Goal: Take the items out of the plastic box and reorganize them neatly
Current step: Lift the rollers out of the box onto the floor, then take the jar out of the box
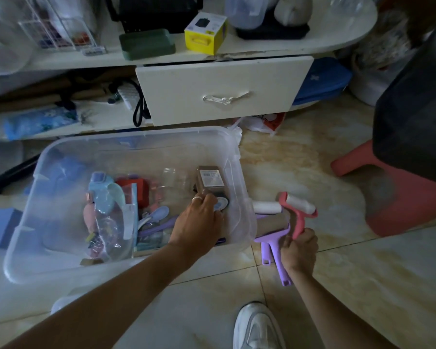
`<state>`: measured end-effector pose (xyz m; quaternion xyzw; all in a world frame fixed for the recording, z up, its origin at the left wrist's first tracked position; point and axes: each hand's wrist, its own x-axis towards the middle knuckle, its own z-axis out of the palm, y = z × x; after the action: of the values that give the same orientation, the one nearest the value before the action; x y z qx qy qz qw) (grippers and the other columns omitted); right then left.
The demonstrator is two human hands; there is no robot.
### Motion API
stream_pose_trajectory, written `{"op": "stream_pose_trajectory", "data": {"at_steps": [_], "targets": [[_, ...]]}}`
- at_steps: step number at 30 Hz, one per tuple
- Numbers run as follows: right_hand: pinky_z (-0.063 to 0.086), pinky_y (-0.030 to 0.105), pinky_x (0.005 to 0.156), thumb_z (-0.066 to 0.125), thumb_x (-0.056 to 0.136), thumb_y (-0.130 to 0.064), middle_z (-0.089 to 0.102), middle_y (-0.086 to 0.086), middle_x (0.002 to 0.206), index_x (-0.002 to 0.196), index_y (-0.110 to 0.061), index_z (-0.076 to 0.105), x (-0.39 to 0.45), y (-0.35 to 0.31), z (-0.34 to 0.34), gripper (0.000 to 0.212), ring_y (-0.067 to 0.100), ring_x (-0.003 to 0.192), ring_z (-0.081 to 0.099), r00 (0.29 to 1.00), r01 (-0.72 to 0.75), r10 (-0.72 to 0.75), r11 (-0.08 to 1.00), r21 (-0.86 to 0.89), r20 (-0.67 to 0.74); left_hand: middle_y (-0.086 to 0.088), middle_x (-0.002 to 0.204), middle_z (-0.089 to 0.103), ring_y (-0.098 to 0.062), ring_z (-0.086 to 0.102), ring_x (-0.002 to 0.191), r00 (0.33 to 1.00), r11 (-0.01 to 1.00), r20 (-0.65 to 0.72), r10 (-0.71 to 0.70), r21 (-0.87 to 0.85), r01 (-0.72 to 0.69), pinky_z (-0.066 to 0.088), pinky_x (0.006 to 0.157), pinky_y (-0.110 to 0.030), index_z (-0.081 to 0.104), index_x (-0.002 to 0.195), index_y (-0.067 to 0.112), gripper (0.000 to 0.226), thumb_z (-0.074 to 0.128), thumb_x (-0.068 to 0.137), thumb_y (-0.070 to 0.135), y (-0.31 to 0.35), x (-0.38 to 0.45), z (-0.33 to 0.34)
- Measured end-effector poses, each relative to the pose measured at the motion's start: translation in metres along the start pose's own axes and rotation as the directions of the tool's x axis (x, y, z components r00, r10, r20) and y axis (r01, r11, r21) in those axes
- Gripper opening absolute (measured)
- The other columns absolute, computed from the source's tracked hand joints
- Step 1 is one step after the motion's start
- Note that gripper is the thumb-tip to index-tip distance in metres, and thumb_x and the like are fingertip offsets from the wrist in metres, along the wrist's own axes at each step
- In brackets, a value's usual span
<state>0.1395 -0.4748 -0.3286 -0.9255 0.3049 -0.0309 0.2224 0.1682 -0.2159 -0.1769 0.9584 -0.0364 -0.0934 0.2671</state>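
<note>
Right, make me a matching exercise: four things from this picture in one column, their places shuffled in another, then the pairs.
1. pink-handled lint roller
2. brown cardboard box with label
3. purple-handled lint rollers
4. yellow cardboard box

A. on the white shelf
B. inside the clear plastic box
C. in the right hand
D. on the floor tiles beside the plastic box

Pairs: 1-C, 2-B, 3-D, 4-A

Left hand [199, 217] fingertips hidden behind the brown box [210, 181]; white shoe [258, 326] cut by bottom edge.
</note>
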Motion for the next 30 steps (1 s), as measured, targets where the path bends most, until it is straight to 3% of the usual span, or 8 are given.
{"op": "stream_pose_trajectory", "data": {"at_steps": [4,8,11,14,17,21,25,30], "targets": [[0.043,0.039,0.067,0.06,0.09,-0.026,0.052,0.022,0.106,0.111,0.0,0.044,-0.002,-0.006,-0.003,0.037,0.039,0.092,0.053,0.997,0.004,0.007,0.991,-0.135,0.081,-0.01,0.113,0.059,-0.025,0.063,0.096,0.999,0.999,0.018,-0.039,0.034,0.038,0.058,0.076,-0.039,0.05,0.115,0.018,0.023,0.041,0.097,0.027,-0.005,0.0,-0.004],[0.048,0.05,0.083,0.061,0.087,-0.03,0.05,0.025,0.115,0.117,0.003,0.045,-0.004,-0.034,-0.03,0.048,0.043,0.107,0.05,0.993,-0.109,0.115,0.981,-0.161,0.033,-0.007,0.117,0.056,-0.025,0.058,0.103,0.998,0.993,0.017,-0.06,0.106,0.058,0.054,0.084,-0.037,0.053,0.118,0.015,0.026,0.044,0.098,0.028,-0.016,-0.006,-0.032],[0.048,0.049,0.078,0.06,0.085,-0.024,0.052,0.03,0.109,0.108,0.006,0.049,0.008,-0.087,-0.067,0.039,0.045,0.1,0.052,0.969,0.114,-0.129,0.99,-0.082,-0.209,-0.005,0.127,0.05,-0.022,0.05,0.113,0.997,0.992,0.056,-0.044,0.121,0.037,0.054,0.086,-0.034,0.066,0.115,0.014,0.03,0.049,0.099,0.032,-0.032,-0.015,-0.062],[0.043,0.042,0.08,0.057,0.081,-0.012,0.051,0.022,0.109,0.104,-0.003,0.05,0.016,-0.17,-0.108,0.026,0.035,0.099,0.049,0.861,0.37,-0.355,0.928,-0.029,-0.364,-0.007,0.118,0.054,-0.026,0.053,0.106,0.997,0.972,-0.001,-0.077,0.221,0.075,0.051,0.079,-0.036,0.069,0.111,0.017,0.031,0.049,0.098,0.037,-0.051,-0.016,-0.087],[0.043,0.027,0.08,0.05,0.086,-0.008,0.047,0.011,0.11,0.102,-0.01,0.049,0.005,-0.249,-0.119,0.016,0.021,0.096,0.046,0.697,0.653,-0.599,0.758,0.002,-0.395,-0.013,0.117,0.054,-0.034,0.05,0.107,0.992,0.966,0.028,-0.121,0.234,0.111,0.046,0.083,-0.042,0.067,0.111,0.014,0.058,0.021,0.095,0.045,-0.063,-0.018,-0.099],[0.052,0.029,0.069,0.05,0.09,-0.011,0.048,0.007,0.101,0.101,-0.009,0.049,-0.031,-0.298,-0.068,0.012,0.02,0.088,0.05,0.523,0.852,-0.851,0.523,0.023,-0.043,-0.011,0.128,0.051,-0.031,0.053,0.112,0.973,0.957,-0.018,-0.23,0.178,0.23,0.047,0.083,-0.04,0.057,0.126,0.014,0.038,0.044,0.095,0.032,-0.082,-0.021,-0.093],[0.051,0.043,0.092,0.065,0.091,-0.035,0.045,0.017,0.134,0.137,-0.011,0.041,-0.043,-0.282,-0.003,0.057,0.034,0.118,0.051,0.737,0.664,-0.492,0.652,-0.364,0.463,-0.015,0.125,0.054,-0.037,0.058,0.109,0.966,0.954,0.005,-0.258,0.159,0.254,0.046,0.082,-0.041,0.05,0.124,0.008,0.041,0.051,0.094,0.036,-0.09,-0.024,-0.082],[0.048,0.04,0.097,0.081,0.076,-0.041,0.038,0.023,0.14,0.14,-0.007,0.028,-0.033,-0.263,0.011,0.09,0.035,0.122,0.048,0.733,0.677,-0.38,0.486,-0.553,0.564,-0.014,0.123,0.055,-0.035,0.059,0.105,0.97,0.965,0.02,-0.241,0.11,0.238,0.044,0.077,-0.038,0.05,0.126,0.009,0.038,0.05,0.093,0.028,-0.1,-0.029,-0.071]]}}
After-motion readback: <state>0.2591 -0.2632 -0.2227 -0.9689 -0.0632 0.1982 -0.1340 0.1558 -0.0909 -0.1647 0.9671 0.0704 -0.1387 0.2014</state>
